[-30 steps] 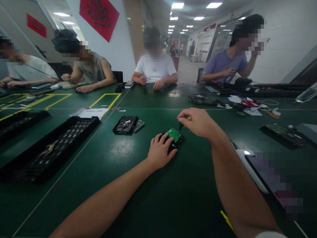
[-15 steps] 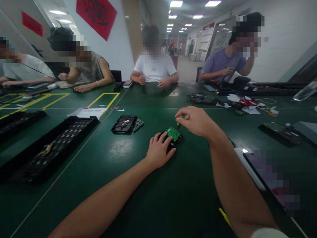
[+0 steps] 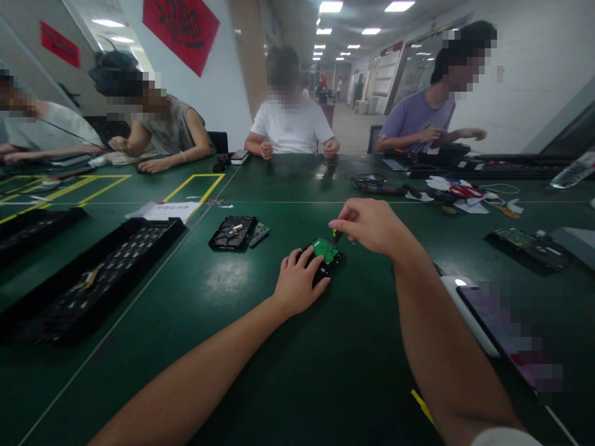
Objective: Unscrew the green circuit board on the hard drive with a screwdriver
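Note:
A black hard drive with a green circuit board (image 3: 326,253) lies on the green table in front of me. My left hand (image 3: 297,285) rests flat on the drive's near end, fingers spread over it. My right hand (image 3: 369,225) is pinched round a small screwdriver (image 3: 334,236) with a yellow and black handle. Its tip stands upright on the far right corner of the board.
A second hard drive (image 3: 232,232) with a loose circuit board (image 3: 260,233) lies to the left. Long black trays (image 3: 88,279) fill the left side. A phone (image 3: 506,322) lies by my right arm. Several people sit along the far edge, with tools and cables (image 3: 446,189) at right.
My hands stay on the drive and screwdriver with slight finger shifts. The person at the far right has lowered a hand from the face to the table.

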`<state>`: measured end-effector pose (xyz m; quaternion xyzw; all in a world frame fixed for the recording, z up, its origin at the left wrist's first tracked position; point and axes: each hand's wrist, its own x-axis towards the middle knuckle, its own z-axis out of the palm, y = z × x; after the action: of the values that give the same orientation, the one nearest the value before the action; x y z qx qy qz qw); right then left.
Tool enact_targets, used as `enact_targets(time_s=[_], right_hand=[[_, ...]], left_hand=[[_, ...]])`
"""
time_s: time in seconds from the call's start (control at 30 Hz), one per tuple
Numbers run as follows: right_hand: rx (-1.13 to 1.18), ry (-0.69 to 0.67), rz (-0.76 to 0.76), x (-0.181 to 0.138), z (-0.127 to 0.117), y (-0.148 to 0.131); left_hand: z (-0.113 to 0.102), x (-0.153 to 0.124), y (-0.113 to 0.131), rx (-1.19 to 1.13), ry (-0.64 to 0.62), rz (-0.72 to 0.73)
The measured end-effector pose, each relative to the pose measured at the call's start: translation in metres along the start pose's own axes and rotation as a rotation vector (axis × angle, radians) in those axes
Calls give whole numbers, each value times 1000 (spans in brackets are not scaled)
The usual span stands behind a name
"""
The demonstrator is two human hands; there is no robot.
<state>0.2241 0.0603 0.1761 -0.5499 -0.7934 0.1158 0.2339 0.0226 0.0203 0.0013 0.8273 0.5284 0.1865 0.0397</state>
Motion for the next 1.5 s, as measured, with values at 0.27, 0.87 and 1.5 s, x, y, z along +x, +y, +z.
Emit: enact_targets(time_s=[0.27, 0.87, 1.5], right_hand=[[-16, -10, -69, 2, 0, 2], [16, 2, -50, 1, 3, 0], [-21, 18, -26, 0, 2, -1]], left_hand=[[-1, -1, 1, -3, 7, 5], [-1, 0, 1, -1, 4, 2], [1, 0, 0, 11, 7, 2]])
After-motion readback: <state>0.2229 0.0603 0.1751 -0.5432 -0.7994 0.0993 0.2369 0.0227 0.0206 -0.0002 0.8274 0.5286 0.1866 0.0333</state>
